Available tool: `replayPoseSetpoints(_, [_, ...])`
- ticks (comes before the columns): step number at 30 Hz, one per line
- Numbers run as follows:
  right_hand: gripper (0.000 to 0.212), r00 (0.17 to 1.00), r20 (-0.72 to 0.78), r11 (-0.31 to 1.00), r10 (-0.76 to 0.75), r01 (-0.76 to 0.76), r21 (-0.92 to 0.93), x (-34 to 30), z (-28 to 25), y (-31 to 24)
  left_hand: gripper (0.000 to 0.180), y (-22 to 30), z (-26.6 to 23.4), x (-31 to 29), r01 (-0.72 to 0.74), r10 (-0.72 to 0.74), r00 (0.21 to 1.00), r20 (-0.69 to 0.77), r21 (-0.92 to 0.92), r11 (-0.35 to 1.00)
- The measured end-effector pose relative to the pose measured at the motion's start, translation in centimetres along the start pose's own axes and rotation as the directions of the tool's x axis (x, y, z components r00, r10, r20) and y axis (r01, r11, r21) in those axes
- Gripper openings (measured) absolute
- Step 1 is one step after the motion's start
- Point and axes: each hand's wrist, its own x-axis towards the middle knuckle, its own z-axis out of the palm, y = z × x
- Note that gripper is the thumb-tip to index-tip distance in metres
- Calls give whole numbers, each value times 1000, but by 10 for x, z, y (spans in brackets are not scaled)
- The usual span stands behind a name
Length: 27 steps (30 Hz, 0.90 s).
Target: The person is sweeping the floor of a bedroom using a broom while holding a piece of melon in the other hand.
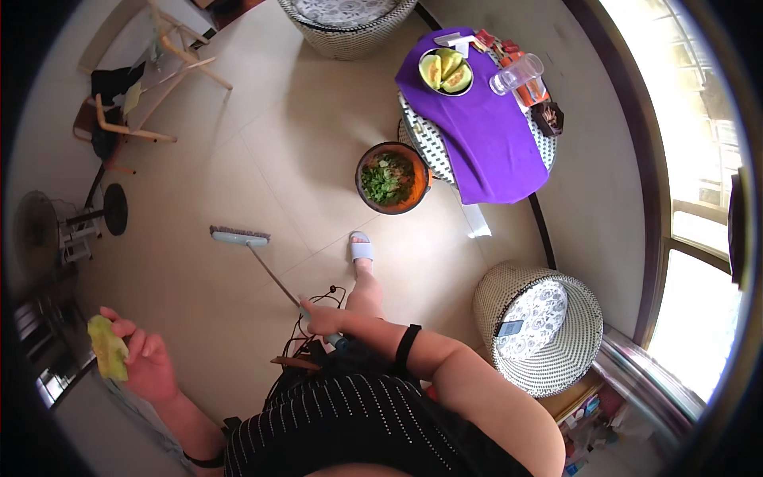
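The person stands on the floor [238,159], sweeping. The right hand [322,319] has its grip clenched on the broom [266,262] handle, whose head lies on the tiles well ahead, left of the sandal [361,248]. The left hand [143,362] grasps a yellow-green rind [107,347], raised off to the side. Judged from this, a sweeping stroke is in hand; drawing the head back calls for a steady one-handed pull, clear of the bin [391,178] beside the tabletop [485,135].

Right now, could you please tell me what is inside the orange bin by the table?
The orange bin holds a heap of green scraps with some pale bits mixed in. They cover its bottom, so anything lying beneath them cannot be seen.
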Motion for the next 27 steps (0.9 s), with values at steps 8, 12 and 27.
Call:
replayPoseSetpoints(8, [72,996,84,986,35,-48,158,-2,-28,14,50,-29,0,38,27,-25,999,-39,41,999])
replayPoseSetpoints(12, [72,999,43,998,-18,15,55,7,-32,19,50,-35,-5,46,32,-30,998,-47,31,999])
replayPoseSetpoints(27, [70,1000,15,1000,-1,1,-3,28,-36,16,47,-31,-18,59,10,-2,988,-153,52,999])
